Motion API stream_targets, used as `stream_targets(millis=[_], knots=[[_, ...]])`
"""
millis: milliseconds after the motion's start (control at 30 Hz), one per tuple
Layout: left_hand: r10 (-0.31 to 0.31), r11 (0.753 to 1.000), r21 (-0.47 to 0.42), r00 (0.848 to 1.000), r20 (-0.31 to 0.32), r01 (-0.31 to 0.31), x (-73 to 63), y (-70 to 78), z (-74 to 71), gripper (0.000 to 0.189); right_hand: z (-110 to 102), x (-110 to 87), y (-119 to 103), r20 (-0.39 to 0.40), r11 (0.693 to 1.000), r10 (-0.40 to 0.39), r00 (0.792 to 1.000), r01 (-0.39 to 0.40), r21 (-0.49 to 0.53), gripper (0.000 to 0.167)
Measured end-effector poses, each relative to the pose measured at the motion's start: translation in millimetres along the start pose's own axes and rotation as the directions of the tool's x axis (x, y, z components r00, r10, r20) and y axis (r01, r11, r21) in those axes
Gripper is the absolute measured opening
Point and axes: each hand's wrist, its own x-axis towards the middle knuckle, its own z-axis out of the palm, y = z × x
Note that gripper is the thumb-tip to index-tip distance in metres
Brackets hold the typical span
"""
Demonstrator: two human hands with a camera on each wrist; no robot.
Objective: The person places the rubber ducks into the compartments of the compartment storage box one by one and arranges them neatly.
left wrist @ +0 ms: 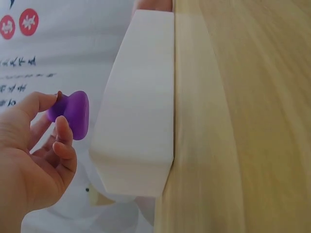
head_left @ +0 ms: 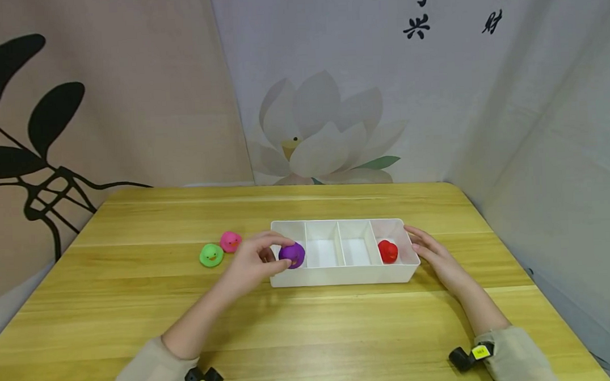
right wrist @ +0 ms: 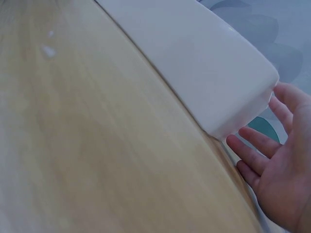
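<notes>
**Purple toy duck (head_left: pixel 292 255) pinched above the left end of the box (head_left: pixel 341 276)**

Your left hand (head_left: pixel 252 261) grasps the duck between thumb and fingertips, above the rim at the leftmost compartment (head_left: pixel 296 230) and apart from the wall. That narrow pinch on a smooth, rounded body could let it slip or twist; let go off-centre, it might hit the rim and tumble outside.

Your right hand (head_left: pixel 436 258) grasps nothing: its loosely spread fingers lie at the box's right end, though you cannot tell whether every fingertip touches. A push there could slide the box along the wood-grained table (head_left: pixel 311 338) and spoil the alignment.

The duck looks like soft, matt vinyl. The box seems to be stiff white plastic, with tapering walls, rounded corners and thin dividers. A glossier red toy duck (head_left: pixel 388 251) sits in the rightmost compartment (head_left: pixel 387 229). The pink toy duck (head_left: pixel 230 241) and green toy duck (head_left: pixel 212 255) rest side by side, left of the box; a stray forearm might knock them.
</notes>
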Motion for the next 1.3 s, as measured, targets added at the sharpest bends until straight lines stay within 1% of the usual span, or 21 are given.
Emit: stream_targets(millis=[233,467,633,867,1000,1100,1233,1300], knots=[[0.019,1.000,0.020,0.999,0.032,-0.019,10.4,3.3,10.4,0.025,-0.4,-0.3,0.3,-0.003,1.000,0.015,1.000,-0.015,-0.011,0.050],[0.034,0.998,0.055,0.997,0.067,-0.038,24.0,7.8,18.2,0.024,-0.3,0.7,1.6,0.006,1.000,0.009,1.000,-0.009,-0.002,0.050],[0.047,0.997,0.058,0.992,0.113,-0.054,35.5,11.9,24.4,0.025,-0.2,-0.1,1.3,0.001,1.000,0.000,1.000,0.000,0.013,0.050],[0.077,0.994,0.067,0.985,0.153,-0.088,48.7,16.4,31.5,0.025,1.1,-0.7,-1.2,0.001,1.000,0.000,1.000,0.000,0.014,0.051],[0.069,0.994,0.075,0.981,0.179,-0.084,57.0,19.0,36.3,0.026,1.6,-0.8,-2.1,-0.001,1.000,0.001,1.000,-0.001,0.009,0.051],[0.044,0.995,0.082,0.979,0.200,-0.062,63.2,21.9,40.1,0.025,1.8,-0.7,-2.3,-0.002,1.000,0.000,1.000,0.000,0.004,0.050],[0.024,0.994,0.098,0.971,0.237,-0.048,72.0,24.4,45.8,0.023,1.5,-0.3,-1.6,0.000,1.000,-0.006,1.000,0.006,0.003,0.050],[0.020,0.994,0.100,0.965,0.262,-0.048,76.7,24.4,48.8,0.023,0.9,-0.2,-1.1,0.003,1.000,-0.005,1.000,0.005,0.001,0.049]])
